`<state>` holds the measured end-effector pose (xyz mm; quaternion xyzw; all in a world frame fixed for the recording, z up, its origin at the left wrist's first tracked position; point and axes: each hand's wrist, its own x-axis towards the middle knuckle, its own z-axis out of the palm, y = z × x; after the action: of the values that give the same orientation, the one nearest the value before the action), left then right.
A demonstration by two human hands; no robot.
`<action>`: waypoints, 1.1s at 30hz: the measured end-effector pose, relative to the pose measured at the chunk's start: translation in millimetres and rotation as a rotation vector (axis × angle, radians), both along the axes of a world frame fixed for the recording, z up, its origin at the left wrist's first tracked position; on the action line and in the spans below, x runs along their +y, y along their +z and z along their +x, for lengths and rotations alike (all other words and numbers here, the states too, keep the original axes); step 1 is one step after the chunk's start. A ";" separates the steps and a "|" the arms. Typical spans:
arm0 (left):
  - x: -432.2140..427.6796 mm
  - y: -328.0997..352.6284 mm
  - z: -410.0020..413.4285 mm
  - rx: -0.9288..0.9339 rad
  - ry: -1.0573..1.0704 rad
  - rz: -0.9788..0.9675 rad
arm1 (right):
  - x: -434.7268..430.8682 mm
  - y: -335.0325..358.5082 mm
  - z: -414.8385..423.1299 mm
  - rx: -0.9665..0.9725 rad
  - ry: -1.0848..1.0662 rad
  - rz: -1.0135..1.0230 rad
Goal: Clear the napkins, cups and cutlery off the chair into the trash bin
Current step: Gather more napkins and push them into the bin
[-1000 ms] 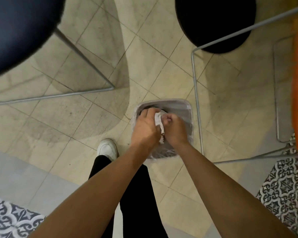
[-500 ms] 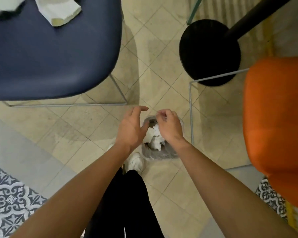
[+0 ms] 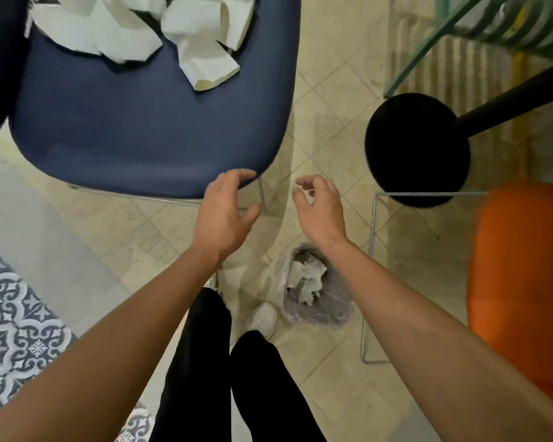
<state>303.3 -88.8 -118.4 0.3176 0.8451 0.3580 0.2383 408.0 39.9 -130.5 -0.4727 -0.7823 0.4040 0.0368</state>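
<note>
White folded paper napkins (image 3: pixel 201 52) lie heaped at the far end of the navy blue chair seat (image 3: pixel 141 132). The left hand (image 3: pixel 224 215) and right hand (image 3: pixel 320 212) hover empty, fingers loosely curled, over the beige tiled floor (image 3: pixel 326 90). Nearer, a small bag-lined trash bin (image 3: pixel 316 314) holds crumpled white paper (image 3: pixel 305 279).

The chair (image 3: pixel 147 129) is dark blue, and the napkins (image 3: pixel 201 49) on it are white. The other chair (image 3: pixel 524 282) is orange. The round stand (image 3: pixel 417 149) is black. The floor (image 3: pixel 332 90) has cream squares, with grey-and-white swirls at one side. The trousers (image 3: pixel 198 362) are black and the shoe (image 3: pixel 264 319) is white.
</note>
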 end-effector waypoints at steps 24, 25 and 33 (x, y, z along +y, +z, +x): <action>23.3 13.8 -210.7 -0.002 0.043 -0.064 | 28.1 37.0 -217.7 -0.037 0.044 0.070; 27.1 12.7 -214.9 -0.014 0.053 -0.061 | 32.3 37.8 -224.6 -0.040 0.056 0.087; 67.2 -4.2 -239.9 -0.126 0.200 -0.046 | 76.1 40.1 -291.6 -0.100 0.347 0.386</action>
<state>63.4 -21.5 -122.7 0.2031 0.8637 0.3800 0.2613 116.3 116.0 -90.4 -0.3350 -0.9151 0.2238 0.0179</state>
